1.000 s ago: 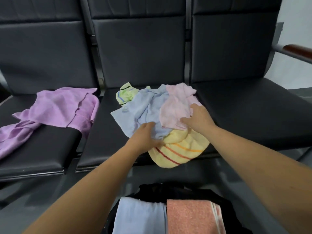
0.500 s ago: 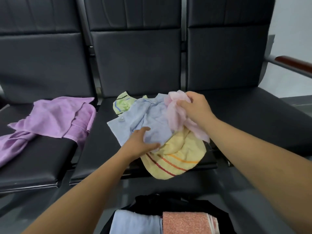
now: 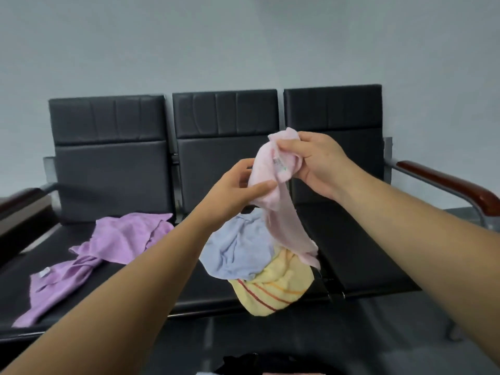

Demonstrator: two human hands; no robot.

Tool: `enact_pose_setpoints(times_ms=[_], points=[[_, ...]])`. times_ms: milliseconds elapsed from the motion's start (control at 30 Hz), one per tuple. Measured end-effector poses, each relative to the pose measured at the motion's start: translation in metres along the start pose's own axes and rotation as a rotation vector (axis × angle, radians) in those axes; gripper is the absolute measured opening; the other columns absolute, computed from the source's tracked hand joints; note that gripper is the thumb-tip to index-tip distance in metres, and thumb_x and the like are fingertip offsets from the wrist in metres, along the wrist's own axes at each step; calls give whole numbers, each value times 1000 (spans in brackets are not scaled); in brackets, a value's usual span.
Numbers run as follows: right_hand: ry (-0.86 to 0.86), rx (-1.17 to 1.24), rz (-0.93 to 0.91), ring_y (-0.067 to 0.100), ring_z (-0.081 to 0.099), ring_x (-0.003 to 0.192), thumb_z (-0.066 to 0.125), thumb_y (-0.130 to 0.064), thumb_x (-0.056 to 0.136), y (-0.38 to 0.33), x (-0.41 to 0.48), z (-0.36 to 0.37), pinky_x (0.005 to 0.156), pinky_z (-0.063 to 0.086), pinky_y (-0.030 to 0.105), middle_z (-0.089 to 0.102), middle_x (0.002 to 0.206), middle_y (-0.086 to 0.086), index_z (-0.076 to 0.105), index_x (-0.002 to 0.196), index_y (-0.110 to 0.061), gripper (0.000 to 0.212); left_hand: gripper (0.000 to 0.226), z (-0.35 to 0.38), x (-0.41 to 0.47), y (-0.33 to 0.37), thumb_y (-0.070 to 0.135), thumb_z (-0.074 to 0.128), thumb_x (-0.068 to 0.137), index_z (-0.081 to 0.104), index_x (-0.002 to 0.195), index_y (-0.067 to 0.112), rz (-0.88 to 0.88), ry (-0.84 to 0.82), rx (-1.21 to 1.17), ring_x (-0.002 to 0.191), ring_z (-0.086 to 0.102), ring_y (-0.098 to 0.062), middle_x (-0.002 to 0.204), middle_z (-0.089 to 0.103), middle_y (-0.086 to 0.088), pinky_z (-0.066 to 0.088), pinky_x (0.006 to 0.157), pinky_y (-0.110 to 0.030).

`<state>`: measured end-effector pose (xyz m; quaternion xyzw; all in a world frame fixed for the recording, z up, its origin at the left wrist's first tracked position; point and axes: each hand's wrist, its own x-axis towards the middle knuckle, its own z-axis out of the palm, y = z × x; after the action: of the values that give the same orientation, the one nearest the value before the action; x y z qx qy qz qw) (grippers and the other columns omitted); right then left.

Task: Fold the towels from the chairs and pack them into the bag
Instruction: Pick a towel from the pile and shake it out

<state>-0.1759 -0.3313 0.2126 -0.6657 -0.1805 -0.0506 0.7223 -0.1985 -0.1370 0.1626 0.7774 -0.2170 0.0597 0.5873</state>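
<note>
A pink towel (image 3: pixel 281 201) hangs crumpled in the air, its top bunched in the right hand (image 3: pixel 316 163) and its edge at 9 o'clock pinched by the left hand (image 3: pixel 238 185). At its 6 o'clock a rumpled blue towel (image 3: pixel 238 247) lies on a yellow striped towel (image 3: pixel 270 290), which droops over the middle seat's front in the row of black chairs (image 3: pixel 351 239). At 8 o'clock a purple towel (image 3: pixel 108 247) sprawls on the left seat. Only the black bag (image 3: pixel 251 361)'s rim shows.
</note>
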Motion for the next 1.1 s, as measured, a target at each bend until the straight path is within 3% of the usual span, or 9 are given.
enact_pose_setpoints(times_ms=[133,267,367,433,600,700,767,833,1100], points=[[-28,1,-55,26,73,93,66,-10,96,-47,-17,1,80,60,37,74,105,17,71,115,3,24,23,-14,-8,42,32,64,94,72,109,17,110,146,58,89,69,-24,98,74,-9,58,87,-57],[-128,230,29,24,69,102,64,-17,96,-92,-35,-5,82,59,36,71,111,12,67,122,2,31,24,-19,-23,103,13,49,105,72,105,6,134,145,-278,78,67,-19,90,74,-8,56,67,-30],[-197,311,114,19,69,98,66,-20,91,-115,-49,-5,79,60,31,71,111,7,67,122,-4,35,28,-20,-32,138,12,49,103,75,104,4,101,116,-470,89,69,-26,101,73,-16,56,79,-34],[-148,269,134,18,71,91,67,-17,93,-122,-57,-3,74,61,31,71,110,7,69,120,-3,30,30,-24,-37,147,13,53,102,79,89,9,32,182,-372,85,63,-29,94,69,-19,51,80,-38],[2,-162,85,29,74,99,66,-14,98,-116,-72,11,72,63,35,73,113,16,69,112,3,23,28,-32,-52,139,22,57,99,70,74,21,-87,281,464,69,47,-17,66,57,4,36,63,-27],[-23,-129,89,26,73,95,65,-8,96,-110,-80,20,70,61,33,73,106,14,69,106,9,20,13,-32,-65,135,17,63,94,74,96,24,-92,183,255,86,64,-21,87,73,6,48,75,-30],[-92,-99,97,28,72,94,64,-5,95,-109,-85,25,76,60,37,74,95,16,70,101,9,16,31,-27,-74,135,19,67,94,66,123,30,-51,26,47,100,70,-19,111,74,6,55,85,-32],[-179,-15,114,34,72,104,63,-1,95,-110,-89,29,91,60,43,73,105,25,68,107,14,20,40,-21,-82,138,19,63,99,57,135,35,57,-75,65,83,65,-10,113,71,8,51,65,-25],[-160,-40,210,22,71,83,65,-3,94,-110,-95,25,74,62,36,70,91,13,69,106,7,16,12,-18,-85,132,10,62,97,72,92,13,168,161,312,51,52,-5,61,63,8,40,51,-20]])
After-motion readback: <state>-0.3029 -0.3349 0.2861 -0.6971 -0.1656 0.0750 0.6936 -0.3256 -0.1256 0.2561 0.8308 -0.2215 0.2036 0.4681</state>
